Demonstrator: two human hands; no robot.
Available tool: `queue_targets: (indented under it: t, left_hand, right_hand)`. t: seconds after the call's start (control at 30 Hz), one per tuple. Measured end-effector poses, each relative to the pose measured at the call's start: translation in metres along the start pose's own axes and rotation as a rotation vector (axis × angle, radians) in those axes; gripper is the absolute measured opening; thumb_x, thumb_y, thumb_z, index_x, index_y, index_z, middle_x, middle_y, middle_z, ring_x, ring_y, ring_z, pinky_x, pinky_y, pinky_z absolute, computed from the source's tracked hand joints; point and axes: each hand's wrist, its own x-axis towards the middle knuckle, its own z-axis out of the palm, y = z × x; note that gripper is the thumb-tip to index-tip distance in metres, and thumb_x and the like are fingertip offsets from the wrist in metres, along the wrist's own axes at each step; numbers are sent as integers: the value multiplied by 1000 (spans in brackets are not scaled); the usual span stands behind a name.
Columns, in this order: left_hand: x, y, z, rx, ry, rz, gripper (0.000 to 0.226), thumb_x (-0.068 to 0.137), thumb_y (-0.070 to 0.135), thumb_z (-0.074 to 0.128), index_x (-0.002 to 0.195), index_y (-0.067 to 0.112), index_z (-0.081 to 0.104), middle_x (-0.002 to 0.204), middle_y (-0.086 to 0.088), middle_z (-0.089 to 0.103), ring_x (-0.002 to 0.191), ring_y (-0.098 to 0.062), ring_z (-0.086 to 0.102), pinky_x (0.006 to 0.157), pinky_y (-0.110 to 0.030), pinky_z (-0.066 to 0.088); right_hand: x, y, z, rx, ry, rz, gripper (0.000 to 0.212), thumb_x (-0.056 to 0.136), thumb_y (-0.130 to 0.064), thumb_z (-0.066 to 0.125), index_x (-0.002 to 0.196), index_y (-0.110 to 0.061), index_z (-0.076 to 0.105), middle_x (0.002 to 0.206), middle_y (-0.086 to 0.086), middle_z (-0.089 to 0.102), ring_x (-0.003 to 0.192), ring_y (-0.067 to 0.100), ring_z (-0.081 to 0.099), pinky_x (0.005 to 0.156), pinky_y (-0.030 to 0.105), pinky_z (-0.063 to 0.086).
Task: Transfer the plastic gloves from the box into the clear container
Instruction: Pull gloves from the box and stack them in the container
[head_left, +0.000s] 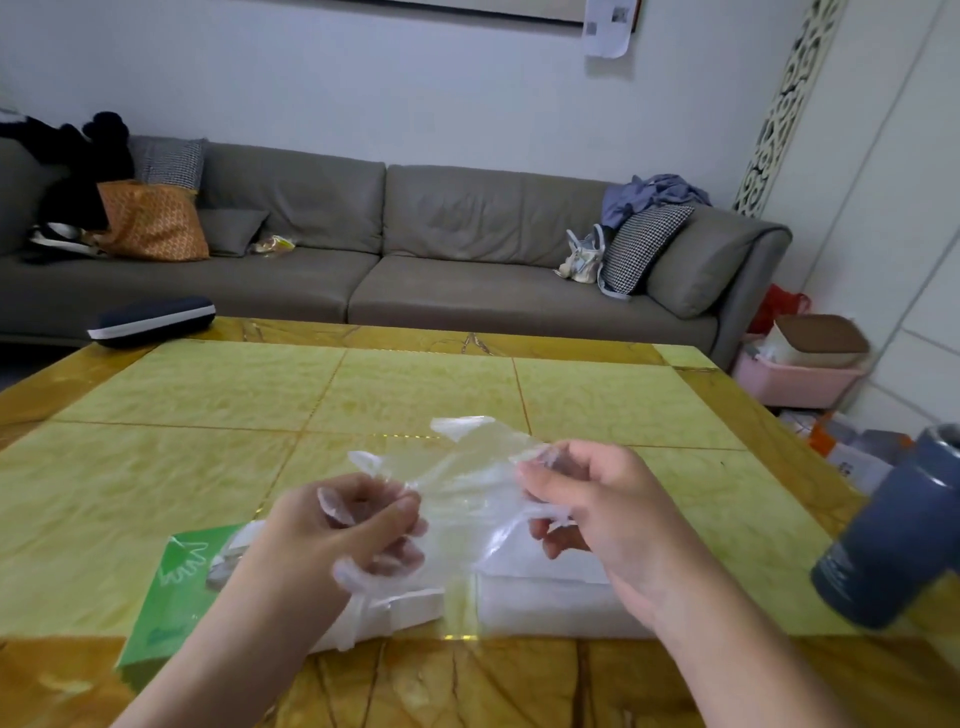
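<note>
A thin clear plastic glove (467, 467) is stretched in the air between both hands, above the table's near edge. My left hand (358, 525) pinches its left end with curled fingers. At the glove's right end, my right hand (587, 509) grips it between thumb and fingers. Below my left forearm lies the green glove box (176, 587), with white plastic gloves spilling from its opening. The clear container (545, 597) sits on the table under my right hand and holds a pale stack of gloves.
The yellow-green tiled table (415, 384) stretches ahead. A dark grey bottle (898, 535) stands at its right edge. A dark case (150, 319) lies at the far left corner. A grey sofa (467, 260) runs behind, and a pink bin (800, 374) stands at the right.
</note>
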Motion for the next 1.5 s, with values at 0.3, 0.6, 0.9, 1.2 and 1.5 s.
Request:
queue_targets:
  t: [0.3, 0.6, 0.9, 1.2, 1.5]
  left_hand:
    - [14, 23, 42, 227, -32, 40, 10, 90, 19, 76, 100, 18, 76, 89, -2, 79, 75, -18, 76, 71, -33, 63]
    - [19, 20, 124, 1091, -197, 514, 26, 100, 17, 50, 110, 34, 66, 109, 16, 61, 87, -2, 58, 68, -13, 46]
    - [58, -9, 130, 1296, -514, 112, 42, 91, 38, 70, 131, 42, 56, 107, 18, 63, 87, -6, 64, 79, -27, 56]
    - [63, -5, 145, 1394, -554, 166, 39, 71, 58, 82, 100, 45, 59, 98, 14, 64, 89, -10, 64, 82, -35, 58]
    - [51, 5, 139, 1369, -509, 216, 58, 88, 44, 73, 139, 44, 45, 124, 11, 62, 102, -14, 65, 87, -35, 57]
  right_hand:
    - [13, 5, -81, -235, 178, -44, 11, 94, -2, 75, 84, -2, 71, 69, 7, 72, 62, 18, 66, 51, 30, 51]
    - [27, 23, -89, -614, 120, 38, 4, 83, -10, 71, 83, -14, 72, 69, 0, 76, 53, 7, 62, 47, 21, 44]
    - [30, 25, -91, -963, 178, 18, 26, 81, 9, 62, 92, -14, 66, 95, 2, 63, 81, 26, 70, 59, 38, 57]
    - [6, -4, -56, -1041, 159, -154, 20, 79, 5, 60, 90, -10, 63, 97, 3, 63, 87, 25, 63, 74, 41, 60]
    - [16, 19, -51, -1263, -124, 26, 48, 91, -22, 65, 136, -36, 59, 126, -1, 64, 109, 25, 67, 76, 33, 48]
